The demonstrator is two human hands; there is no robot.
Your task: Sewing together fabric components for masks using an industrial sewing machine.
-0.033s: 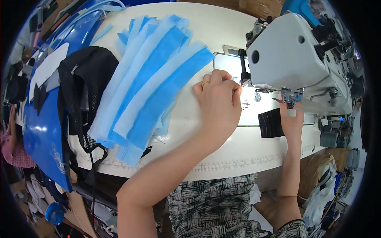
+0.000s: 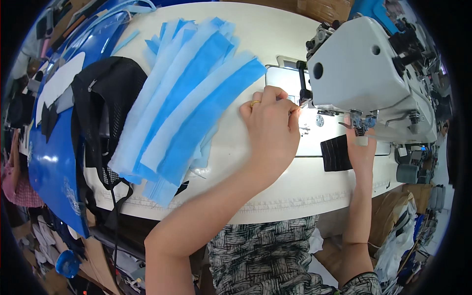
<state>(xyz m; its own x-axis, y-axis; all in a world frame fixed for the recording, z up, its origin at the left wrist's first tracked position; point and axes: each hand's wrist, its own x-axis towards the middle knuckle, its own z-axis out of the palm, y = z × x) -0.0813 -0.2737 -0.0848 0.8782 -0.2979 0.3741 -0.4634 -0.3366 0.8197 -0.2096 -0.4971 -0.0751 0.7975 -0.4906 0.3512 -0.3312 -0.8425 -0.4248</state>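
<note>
Black cloth (image 2: 335, 154) lies just left of right hand (image 2: 362, 150), the nearer; long axis unclear. Right fingers hidden behind machine (image 2: 361, 73), grip cannot tell. Left hand (image 2: 273, 128): fingertips bunched, hold cannot tell.

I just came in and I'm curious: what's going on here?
A person is at a white sewing machine. The left hand bends its fingers close to it; whether it holds anything is hard to tell. The right hand is partly hidden by the machine, next to a black striped piece. Blue and white strips lie piled on the table, to the left.
</note>
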